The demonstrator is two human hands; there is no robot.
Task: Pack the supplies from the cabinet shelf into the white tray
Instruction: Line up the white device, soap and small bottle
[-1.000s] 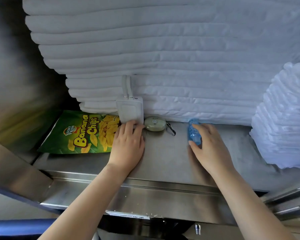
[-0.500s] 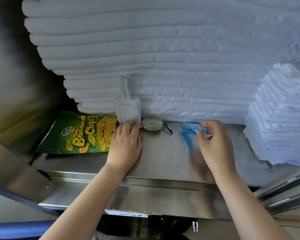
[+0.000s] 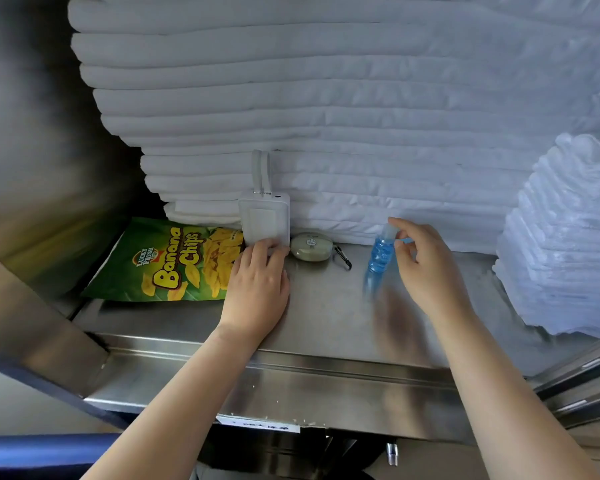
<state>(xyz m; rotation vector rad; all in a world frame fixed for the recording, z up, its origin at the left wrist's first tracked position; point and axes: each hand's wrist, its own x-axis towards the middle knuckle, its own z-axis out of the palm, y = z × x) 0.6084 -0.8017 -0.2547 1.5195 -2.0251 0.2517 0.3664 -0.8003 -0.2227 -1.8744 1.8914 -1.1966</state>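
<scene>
Pinching its cap, the right hand point(image 3: 428, 271) holds the small blue plastic bottle point(image 3: 380, 255) tilted on the steel shelf point(image 3: 326, 313), while the left hand point(image 3: 257, 289) lays straight fingers on a white power bank point(image 3: 264, 218).

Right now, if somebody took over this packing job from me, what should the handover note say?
Left hand: fingers rest on the lower edge of the power bank, which leans against the towels.
Right hand: pinches the bottle by its cap, roughly upright at the shelf.
Chips bag lies flat at the shelf's left end; the case sits between power bank and bottle.
Done: nothing visibly packed; the tray is out of view.
Left: all four items go into the tray.
</scene>
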